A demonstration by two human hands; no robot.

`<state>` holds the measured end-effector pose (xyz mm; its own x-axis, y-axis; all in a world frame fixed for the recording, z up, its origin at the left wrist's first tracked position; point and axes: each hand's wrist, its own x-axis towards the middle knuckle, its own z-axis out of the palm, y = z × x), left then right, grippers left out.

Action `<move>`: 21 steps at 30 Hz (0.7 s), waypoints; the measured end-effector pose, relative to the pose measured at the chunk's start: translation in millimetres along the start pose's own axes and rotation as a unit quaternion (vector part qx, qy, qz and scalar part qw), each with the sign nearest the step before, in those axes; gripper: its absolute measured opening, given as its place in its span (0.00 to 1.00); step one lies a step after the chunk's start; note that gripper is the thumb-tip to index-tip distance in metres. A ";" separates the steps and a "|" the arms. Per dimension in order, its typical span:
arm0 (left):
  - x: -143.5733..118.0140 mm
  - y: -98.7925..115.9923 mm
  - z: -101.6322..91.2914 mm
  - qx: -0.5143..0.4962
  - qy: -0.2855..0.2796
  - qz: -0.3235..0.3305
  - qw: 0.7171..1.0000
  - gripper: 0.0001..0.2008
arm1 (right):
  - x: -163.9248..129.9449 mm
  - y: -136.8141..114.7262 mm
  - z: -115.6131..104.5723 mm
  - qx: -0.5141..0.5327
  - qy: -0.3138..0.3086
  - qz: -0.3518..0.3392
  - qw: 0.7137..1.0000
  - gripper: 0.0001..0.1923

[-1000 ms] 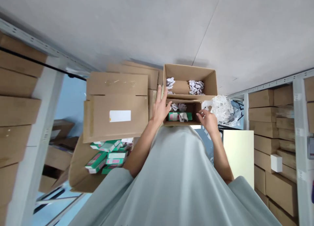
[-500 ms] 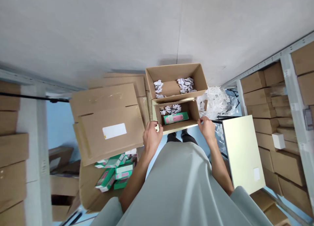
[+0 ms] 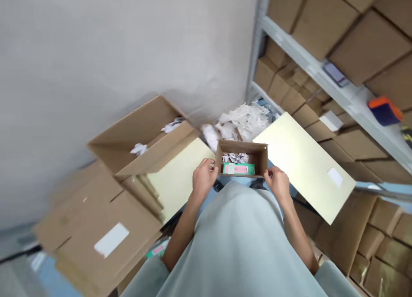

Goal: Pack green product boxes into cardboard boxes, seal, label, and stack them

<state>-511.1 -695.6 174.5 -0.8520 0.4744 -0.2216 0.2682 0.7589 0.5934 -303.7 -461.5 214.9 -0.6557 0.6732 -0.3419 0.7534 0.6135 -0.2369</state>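
Observation:
A small open cardboard box [image 3: 242,146] is held in front of my body, one hand at each near corner. My left hand [image 3: 204,175] pinches its left side. The fingers of my right hand [image 3: 277,181] are closed on its right side. Inside lies a green carton with a pink picture [image 3: 238,168], along the near wall. Behind the carton sits crumpled white paper [image 3: 237,158]. The box's underside is hidden from me.
A larger open box [image 3: 151,153] with some crumpled paper stands on a cream tabletop [image 3: 180,172] to the left. Flattened cardboard [image 3: 90,219] lies nearer left. To the right is a second cream board [image 3: 305,168]. Shelves of boxes [image 3: 350,146] line the right, beyond shredded paper [image 3: 246,119].
My view has turned to the right. The small box has come off the tabletop beside the larger box and moved right with both hands, now in front of the gap between the cream surfaces.

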 end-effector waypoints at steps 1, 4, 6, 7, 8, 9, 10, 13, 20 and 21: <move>11.2 27.8 17.8 0.003 -0.016 0.030 0.999 0.08 | -3.0 27.8 -5.6 0.015 0.012 0.029 0.999 0.14; 37.4 112.3 73.5 0.016 -0.058 0.126 0.990 0.09 | -9.5 103.6 -21.0 0.048 0.047 0.106 0.992 0.13; 49.1 165.9 109.6 0.021 -0.082 0.179 0.980 0.09 | -10.4 146.5 -31.7 0.056 0.066 0.144 0.986 0.13; 53.5 190.9 126.6 0.023 -0.095 0.199 0.975 0.09 | -10.0 165.8 -37.5 0.056 0.074 0.161 0.983 0.13; 57.1 214.3 142.6 0.027 -0.105 0.216 0.970 0.09 | -9.2 183.7 -43.6 0.055 0.079 0.176 0.980 0.13; 60.1 235.9 157.6 0.032 -0.115 0.230 0.966 0.09 | -8.3 200.3 -49.7 0.053 0.084 0.190 0.977 0.14; 62.5 255.5 171.6 0.038 -0.125 0.247 0.960 0.09 | -7.4 215.5 -55.6 0.052 0.090 0.205 0.973 0.14; 67.0 301.8 208.1 0.052 -0.156 0.300 0.940 0.09 | -4.7 253.0 -69.0 0.052 0.115 0.245 0.961 0.14; 66.4 342.8 262.3 0.070 -0.236 0.360 0.900 0.15 | -5.6 313.0 -59.4 0.156 0.167 0.274 0.934 0.17; 67.2 342.4 266.1 0.060 -0.250 0.377 0.890 0.16 | -7.7 320.6 -54.8 0.185 0.172 0.254 0.934 0.17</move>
<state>-356.9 -285.1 156.9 -0.1103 0.9854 -0.1294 0.7510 0.1679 0.6386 -59.9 -247.4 191.4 -0.1386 0.9703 -0.1983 0.8959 0.0376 -0.4426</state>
